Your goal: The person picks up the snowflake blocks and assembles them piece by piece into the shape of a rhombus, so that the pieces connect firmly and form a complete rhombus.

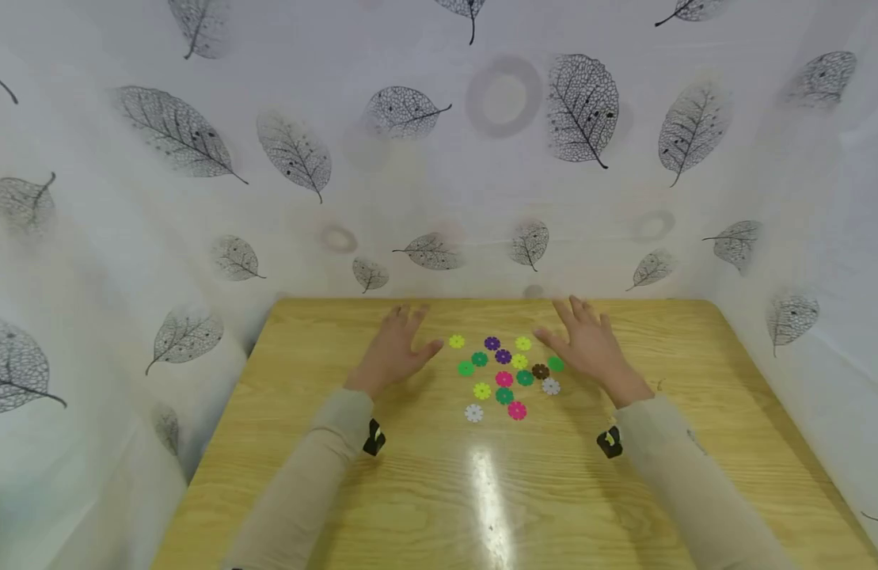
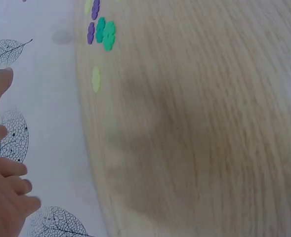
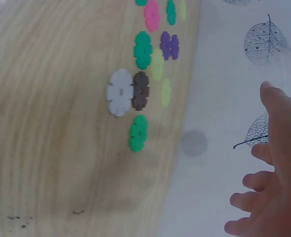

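On the wooden tabletop (image 1: 695,443), the left hand (image 1: 392,352) and right hand (image 1: 588,344) flank a cluster of flower-shaped discs (image 1: 506,372), each grip spread open and empty, seemingly hovering just above the surface, the right thumb nearest a green disc (image 1: 556,363).

No readable text, labels or numbers

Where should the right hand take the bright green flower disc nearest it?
Probably by its notched rim. The bright green disc lies flat on the table at the cluster's right edge, clear of the brown disc. The right hand could pinch down from its open right side, thumb and forefinger on opposite notches.
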Motion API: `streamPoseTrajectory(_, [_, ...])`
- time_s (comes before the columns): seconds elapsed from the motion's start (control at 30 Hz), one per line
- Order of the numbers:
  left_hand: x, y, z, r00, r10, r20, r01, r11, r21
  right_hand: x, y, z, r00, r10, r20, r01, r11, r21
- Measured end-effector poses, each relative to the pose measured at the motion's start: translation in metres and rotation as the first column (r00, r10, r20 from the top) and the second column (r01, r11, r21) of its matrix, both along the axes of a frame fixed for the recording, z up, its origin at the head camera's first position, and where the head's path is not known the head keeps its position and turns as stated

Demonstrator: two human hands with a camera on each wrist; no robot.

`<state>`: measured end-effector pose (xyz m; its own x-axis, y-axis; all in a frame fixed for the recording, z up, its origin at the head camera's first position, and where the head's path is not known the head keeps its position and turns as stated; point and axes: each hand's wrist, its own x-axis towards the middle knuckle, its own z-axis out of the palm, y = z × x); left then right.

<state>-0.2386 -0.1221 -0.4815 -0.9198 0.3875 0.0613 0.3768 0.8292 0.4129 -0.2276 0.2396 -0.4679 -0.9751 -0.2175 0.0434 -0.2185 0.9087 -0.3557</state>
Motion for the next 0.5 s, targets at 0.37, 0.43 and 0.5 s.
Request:
streamPoseTrajectory(0.37, [-0.001,0.024,-0.027,0.994,-0.025,0.104,-0.007,0.956,0.293,0.008,0.011,-0.027,0.996,-0.012,0.084,0.027,0.985,-0.171])
streamPoseTrajectory(0.43, [-0.001,0.027,-0.034,0.994,-0.014,0.112,-0.022,0.951,0.31,0.009,0.012,-0.031,0.997,-0.017,0.079,0.031,0.983,-0.181])
streamPoseTrajectory(0.5, [-0.001,0.03,-0.04,0.991,-0.003,0.131,-0.041,0.942,0.333,0.011,0.014,-0.035,0.998,-0.017,0.062,0.028,0.983,-0.182])
